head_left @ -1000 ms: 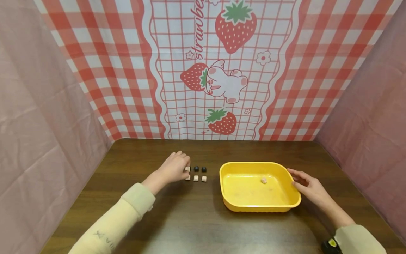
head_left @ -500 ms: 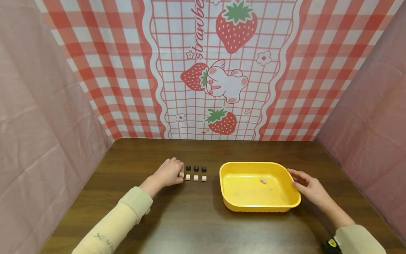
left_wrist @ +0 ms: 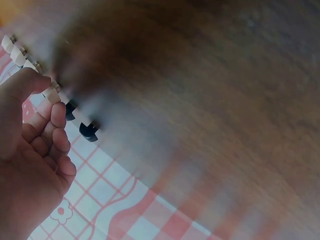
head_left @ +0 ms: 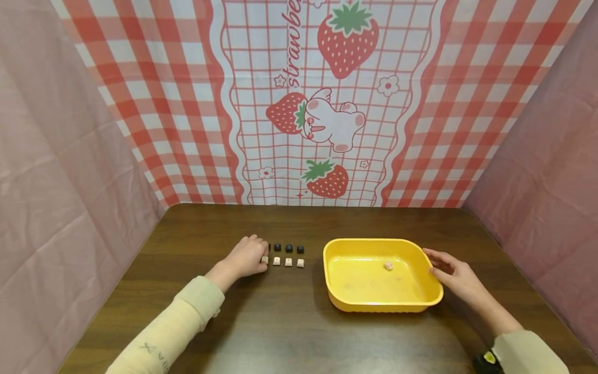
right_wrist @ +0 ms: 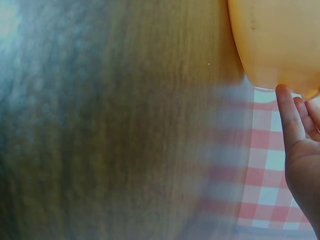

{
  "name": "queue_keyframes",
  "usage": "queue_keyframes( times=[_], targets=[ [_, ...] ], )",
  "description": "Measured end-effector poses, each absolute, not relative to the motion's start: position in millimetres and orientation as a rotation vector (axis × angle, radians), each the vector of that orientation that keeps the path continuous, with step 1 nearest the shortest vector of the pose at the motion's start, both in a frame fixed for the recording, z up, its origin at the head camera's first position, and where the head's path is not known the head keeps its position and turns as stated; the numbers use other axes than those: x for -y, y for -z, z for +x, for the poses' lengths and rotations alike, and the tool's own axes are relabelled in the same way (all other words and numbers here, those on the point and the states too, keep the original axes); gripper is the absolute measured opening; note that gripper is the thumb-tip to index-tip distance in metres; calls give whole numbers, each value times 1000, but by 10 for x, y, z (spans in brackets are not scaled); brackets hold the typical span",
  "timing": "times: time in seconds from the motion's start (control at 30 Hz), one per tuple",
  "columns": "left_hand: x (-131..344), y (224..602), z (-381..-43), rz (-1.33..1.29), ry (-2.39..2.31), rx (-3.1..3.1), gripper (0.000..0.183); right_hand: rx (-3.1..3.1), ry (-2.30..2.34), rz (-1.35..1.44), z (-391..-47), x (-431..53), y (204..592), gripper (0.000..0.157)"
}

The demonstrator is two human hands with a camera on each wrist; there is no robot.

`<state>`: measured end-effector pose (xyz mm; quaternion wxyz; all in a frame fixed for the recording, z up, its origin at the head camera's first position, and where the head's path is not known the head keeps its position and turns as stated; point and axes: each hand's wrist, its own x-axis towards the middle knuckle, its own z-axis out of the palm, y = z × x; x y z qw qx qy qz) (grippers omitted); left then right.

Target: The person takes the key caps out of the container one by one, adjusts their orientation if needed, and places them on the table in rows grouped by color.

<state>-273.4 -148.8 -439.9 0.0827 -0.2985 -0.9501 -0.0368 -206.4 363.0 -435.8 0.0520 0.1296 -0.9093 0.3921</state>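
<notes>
My left hand (head_left: 246, 257) pinches a cream keycap (left_wrist: 52, 93) between thumb and index finger, at the left end of a row of cream keycaps (head_left: 288, 262). Its other fingers are curled toward the palm. Behind that row runs a line of black keycaps (head_left: 289, 248); the leftmost is partly hidden by my fingers in the head view. On the right, my right hand (head_left: 458, 275) touches the right side of a yellow plastic basin (head_left: 383, 303) with fingers fairly straight. One small pale pinkish piece (head_left: 389, 265) lies inside the basin.
The brown wooden table (head_left: 299, 337) has a red-and-white strawberry cloth (head_left: 327, 130) standing along its back edge. Pink curtains (head_left: 70, 171) hang on both sides. A black item with a yellow-green mark (head_left: 488, 358) sits by my right cuff.
My left hand has moved left and slightly nearer with the cream keycap, from in front of the black row down to the cream row's left end. My right hand and the basin stay put.
</notes>
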Motion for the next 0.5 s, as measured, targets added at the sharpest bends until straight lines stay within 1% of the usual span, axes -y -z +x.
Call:
queue_keyframes(
  times=[0.27, 0.5],
  targets=[
    [1475, 4391, -2725, -892, 103, 2853, 23, 2779, -1186, 381, -2063, -3627, 4348, 49],
    [1372, 4194, -2755, -910, 92, 2817, 23, 2779, -1167, 383, -2068, -3634, 4349, 49]
  ],
)
